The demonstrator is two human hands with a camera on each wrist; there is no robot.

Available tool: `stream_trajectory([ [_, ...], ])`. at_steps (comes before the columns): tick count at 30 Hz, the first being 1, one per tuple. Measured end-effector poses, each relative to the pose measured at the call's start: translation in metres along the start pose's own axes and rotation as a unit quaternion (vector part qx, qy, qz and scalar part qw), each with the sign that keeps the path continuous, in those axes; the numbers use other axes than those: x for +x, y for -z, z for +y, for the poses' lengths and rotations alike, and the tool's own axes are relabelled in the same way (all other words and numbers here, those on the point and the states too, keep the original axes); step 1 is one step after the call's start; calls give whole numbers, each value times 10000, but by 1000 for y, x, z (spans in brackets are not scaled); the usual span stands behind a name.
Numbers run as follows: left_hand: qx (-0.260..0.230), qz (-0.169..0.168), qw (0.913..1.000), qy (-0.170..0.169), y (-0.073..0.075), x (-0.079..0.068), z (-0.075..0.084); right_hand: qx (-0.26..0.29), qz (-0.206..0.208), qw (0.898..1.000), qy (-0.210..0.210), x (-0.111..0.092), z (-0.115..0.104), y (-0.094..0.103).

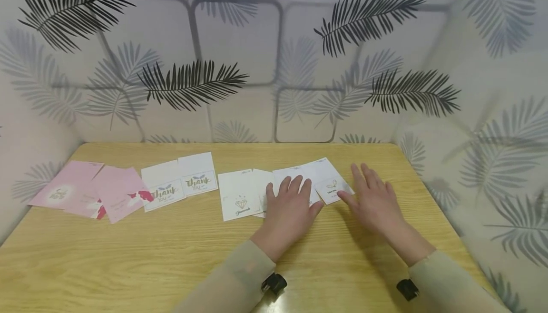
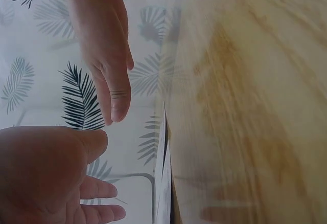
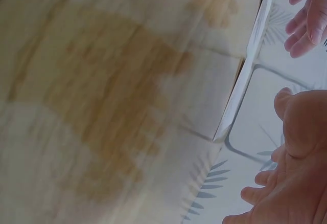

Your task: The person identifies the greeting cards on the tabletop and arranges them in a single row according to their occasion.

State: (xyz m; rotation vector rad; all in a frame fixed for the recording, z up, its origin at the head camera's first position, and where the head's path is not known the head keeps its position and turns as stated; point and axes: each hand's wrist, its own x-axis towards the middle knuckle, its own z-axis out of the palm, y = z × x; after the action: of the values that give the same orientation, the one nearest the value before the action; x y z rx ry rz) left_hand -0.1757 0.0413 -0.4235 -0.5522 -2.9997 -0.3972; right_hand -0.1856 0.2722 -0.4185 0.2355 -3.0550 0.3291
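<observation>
My left hand [image 1: 288, 213] hovers with spread fingers over a group of overlapping white cards, hiding part of them. Just right of that group is my right hand [image 1: 374, 203], its fingers extended and thumb beside the rightmost white card [image 1: 328, 190]. Neither hand holds anything. At the group's left end lies a white card with a gold diamond print [image 1: 239, 196]. Both wrist views show a gap between the hands and the table; the left one catches the raised left hand [image 2: 46, 175] and the card edges [image 2: 164, 183], the right one the right hand [image 3: 294, 157].
Two white "Thank You" cards [image 1: 199, 175] lie left of the diamond card. Farther left, several pink cards [image 1: 122, 191] overlap. All rest on a wooden table [image 1: 128, 265] whose back edge meets a leaf-patterned wall [image 1: 239, 113]. A similar wall [image 1: 505, 170] rises at right.
</observation>
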Motion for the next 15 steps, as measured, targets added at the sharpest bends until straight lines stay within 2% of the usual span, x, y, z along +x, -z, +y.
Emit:
stream_trajectory([
  [6, 152, 10, 9998, 112, -4, 9, 7, 27, 77, 10000, 18, 1, 9, -2],
  [15, 288, 327, 9990, 117, -12, 19, 18, 131, 353, 9992, 163, 3, 20, -5],
])
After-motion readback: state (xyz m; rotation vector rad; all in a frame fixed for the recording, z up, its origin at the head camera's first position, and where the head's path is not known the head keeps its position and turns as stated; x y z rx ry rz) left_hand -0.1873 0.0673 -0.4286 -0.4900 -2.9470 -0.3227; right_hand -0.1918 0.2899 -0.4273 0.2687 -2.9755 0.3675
